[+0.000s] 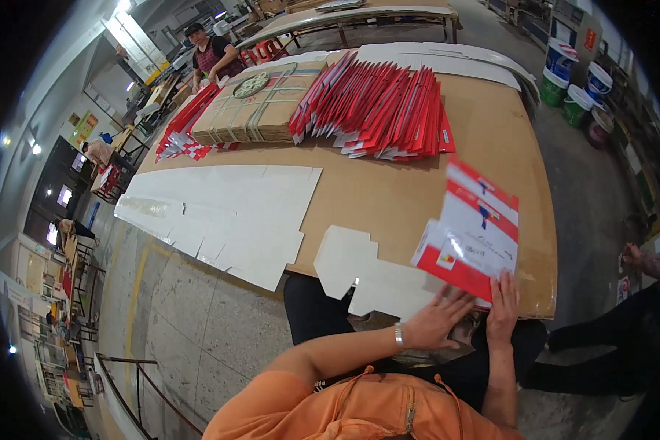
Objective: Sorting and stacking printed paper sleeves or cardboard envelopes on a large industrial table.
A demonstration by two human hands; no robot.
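A red-and-white printed flat carton [484, 246] lies at the near right of the table, with white flaps of another piece showing at its left side. My right hand [501, 312] rests its extended fingers on the carton's near right corner; its thumb is hard to make out. Stretched out flat, my left hand [438, 323] has its fingertips beside the carton's near edge, and I see nothing held in it. A metal band circles the left wrist. Close to the left hand lies a cut white cardboard sheet [389, 275].
A brown cardboard-covered table [506, 125] carries a leaning row of red-and-white cartons [389, 106], a strapped brown bundle [279, 110] with a tape roll [251, 85], and a large white sheet [220, 213]. Buckets [579, 103] stand on the right; a person [213, 55] works beyond.
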